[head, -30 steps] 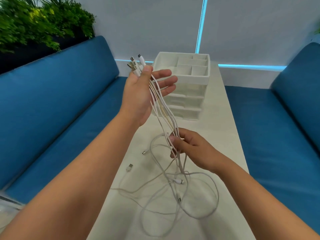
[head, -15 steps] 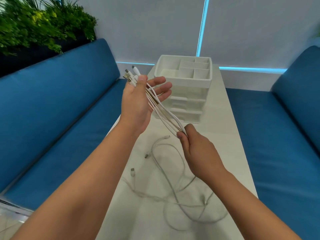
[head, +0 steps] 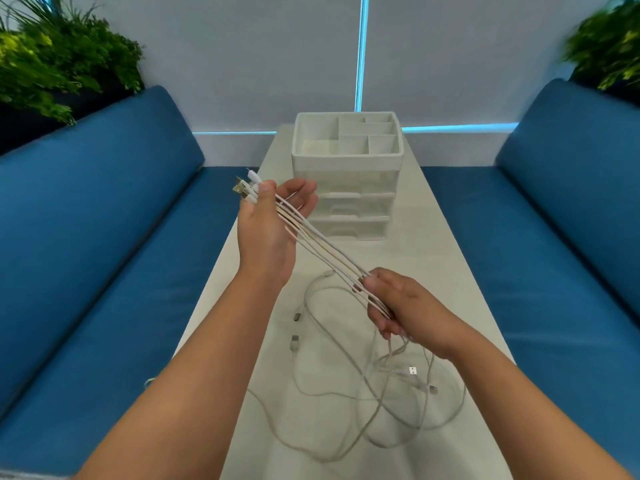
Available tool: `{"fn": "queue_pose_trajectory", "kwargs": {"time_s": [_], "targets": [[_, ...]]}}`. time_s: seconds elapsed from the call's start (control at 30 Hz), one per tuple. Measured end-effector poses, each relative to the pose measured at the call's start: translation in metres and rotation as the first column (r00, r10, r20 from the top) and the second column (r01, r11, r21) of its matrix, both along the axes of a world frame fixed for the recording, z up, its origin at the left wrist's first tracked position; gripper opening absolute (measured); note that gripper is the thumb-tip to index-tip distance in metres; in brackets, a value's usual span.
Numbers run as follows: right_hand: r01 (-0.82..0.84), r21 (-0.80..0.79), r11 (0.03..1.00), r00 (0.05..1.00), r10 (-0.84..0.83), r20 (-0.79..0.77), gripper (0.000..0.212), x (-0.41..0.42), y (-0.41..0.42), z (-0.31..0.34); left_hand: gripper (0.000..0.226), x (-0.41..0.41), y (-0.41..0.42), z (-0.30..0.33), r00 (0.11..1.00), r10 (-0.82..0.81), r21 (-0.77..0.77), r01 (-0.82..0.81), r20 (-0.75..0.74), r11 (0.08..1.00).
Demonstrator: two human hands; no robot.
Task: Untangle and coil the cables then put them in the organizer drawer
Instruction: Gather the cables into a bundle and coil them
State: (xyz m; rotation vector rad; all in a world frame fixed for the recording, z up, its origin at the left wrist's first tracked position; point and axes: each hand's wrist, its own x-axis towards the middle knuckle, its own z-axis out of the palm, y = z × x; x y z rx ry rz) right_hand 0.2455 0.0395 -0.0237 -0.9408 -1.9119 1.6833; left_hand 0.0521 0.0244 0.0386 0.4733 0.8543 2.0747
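Several white cables stretch taut between my two hands above a long white table. My left hand pinches their plug ends under its thumb, the plugs sticking out up and left. My right hand grips the same bundle lower down, near the table. Below it the cable tails lie in tangled loops with loose plugs on the tabletop. The white organizer stands at the far end of the table, its drawers pushed in and its top tray holding nothing.
Blue sofas run along both sides of the narrow table. Green plants stand behind the left backrest and at the top right corner. A wall with a lit blue strip closes the far end.
My left hand has come down and toward me with the plug ends. My right hand has slid down the bundle to the right, and the camera has tilted so the organizer sits lower in view.
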Motion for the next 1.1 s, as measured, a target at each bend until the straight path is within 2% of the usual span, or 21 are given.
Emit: {"fn": "queue_pose_trajectory", "kwargs": {"time_s": [0.07, 0.13, 0.2, 0.27, 0.33, 0.37, 0.4, 0.47, 0.5, 0.6, 0.7, 0.77, 0.8, 0.87, 0.9, 0.93, 0.97, 1.1], "targets": [[-0.067, 0.055, 0.996, 0.994, 0.062, 0.087, 0.035, 0.000, -0.006, -0.004, 0.011, -0.009, -0.001, -0.001, 1.000, -0.003, 0.005, 0.003, 0.030, 1.000], [-0.048, 0.142, 0.989, 0.983, 0.021, 0.183, 0.036, -0.003, -0.012, -0.012, 0.012, -0.015, 0.000, -0.003, 0.998, -0.007, -0.002, 0.007, 0.057, 1.000], [0.101, 0.349, 0.932, 0.940, -0.204, 0.273, 0.035, -0.009, -0.011, -0.021, 0.013, -0.018, 0.000, -0.007, 0.998, -0.002, -0.035, 0.004, 0.064, 0.999], [0.221, 0.576, 0.787, 0.815, -0.473, 0.335, 0.036, -0.016, -0.009, -0.025, 0.015, -0.019, 0.000, -0.012, 0.999, -0.004, -0.048, 0.006, 0.055, 0.999], [0.245, 0.672, 0.699, 0.719, -0.596, 0.358, 0.039, -0.023, -0.011, -0.023, 0.015, -0.023, 0.000, -0.015, 0.999, 0.002, -0.047, 0.000, 0.045, 0.999], [0.255, 0.648, 0.718, 0.721, -0.588, 0.368, 0.042, -0.024, -0.012, -0.024, 0.015, -0.025, 0.000, -0.014, 0.999, 0.007, -0.046, -0.005, 0.041, 0.999], [0.275, 0.566, 0.777, 0.770, -0.531, 0.354, 0.046, -0.022, -0.013, -0.024, 0.013, -0.028, 0.001, -0.013, 0.999, 0.013, -0.043, -0.011, 0.045, 0.999], [0.265, 0.295, 0.918, 0.905, -0.342, 0.252, 0.050, -0.017, -0.017, -0.023, 0.011, -0.034, 0.002, -0.011, 0.997, 0.017, -0.027, -0.015, 0.078, 1.000], [0.238, 0.194, 0.952, 0.945, -0.273, 0.180, 0.048, -0.014, -0.019, -0.022, 0.011, -0.035, 0.002, -0.010, 0.995, 0.010, -0.016, -0.008, 0.097, 1.000], [0.160, -0.006, 0.987, 0.987, -0.160, 0.033, 0.038, -0.003, -0.019, -0.018, 0.012, -0.035, 0.001, -0.010, 0.992, -0.026, 0.000, 0.027, 0.119, 1.000], [0.053, -0.138, 0.989, 0.998, -0.049, 0.032, 0.023, 0.004, -0.017, -0.014, 0.013, -0.035, 0.001, -0.012, 0.991, -0.040, -0.004, 0.041, 0.126, 0.999], [0.071, -0.073, 0.995, 0.990, -0.061, 0.129, 0.023, 0.005, -0.014, -0.012, 0.013, -0.035, 0.001, -0.013, 0.991, -0.041, -0.011, 0.043, 0.125, 0.999], [0.111, 0.036, 0.993, 0.968, -0.116, 0.221, 0.027, 0.003, -0.012, -0.013, 0.013, -0.036, 0.001, -0.014, 0.992, -0.040, -0.015, 0.042, 0.121, 0.999], [0.104, 0.373, 0.922, 0.829, -0.287, 0.480, 0.041, -0.004, -0.010, -0.016, 0.013, -0.036, 0.000, -0.016, 0.993, -0.031, -0.024, 0.034, 0.116, 0.999], [0.049, 0.505, 0.862, 0.733, -0.375, 0.568, 0.051, -0.007, -0.010, -0.019, 0.013, -0.036, -0.001, -0.016, 0.993, -0.025, -0.027, 0.028, 0.113, 0.999], [0.020, 0.572, 0.820, 0.675, -0.433, 0.598, 0.059, -0.009, -0.011, -0.024, 0.014, -0.036, -0.001, -0.016, 0.994, -0.020, -0.030, 0.023, 0.106, 0.999], [0.033, 0.593, 0.805, 0.662, -0.462, 0.591, 0.065, -0.010, -0.011, -0.030, 0.014, -0.036, -0.001, -0.015, 0.995, -0.013, -0.029, 0.016, 0.095, 0.999], [0.182, 0.522, 0.833, 0.719, -0.475, 0.507, 0.064, -0.013, -0.011, -0.041, 0.011, -0.039, -0.001, -0.012, 0.998, 0.028, -0.021, -0.027, 0.057, 0.999]]}}
